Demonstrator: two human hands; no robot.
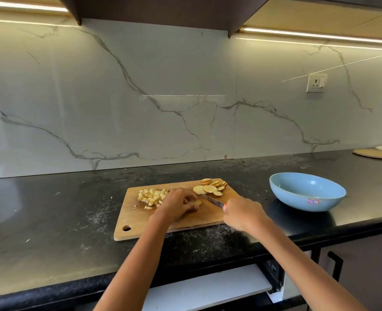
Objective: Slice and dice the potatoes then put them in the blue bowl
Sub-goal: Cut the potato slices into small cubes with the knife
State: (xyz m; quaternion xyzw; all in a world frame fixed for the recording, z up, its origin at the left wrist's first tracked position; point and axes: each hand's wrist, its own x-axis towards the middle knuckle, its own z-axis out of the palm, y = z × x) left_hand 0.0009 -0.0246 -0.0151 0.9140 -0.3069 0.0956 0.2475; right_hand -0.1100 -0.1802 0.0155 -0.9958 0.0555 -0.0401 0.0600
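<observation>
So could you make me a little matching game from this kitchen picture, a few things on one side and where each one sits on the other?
Things:
1. diced potato pile
2. potato slices
3. blue bowl
4. knife

Places:
A. on the black counter, right of the cutting board
B. far right corner of the cutting board
C. held in the right hand, blade over the board
D. left part of the cutting board, beside the left hand

Pairs: 1-D, 2-B, 3-A, 4-C
</observation>
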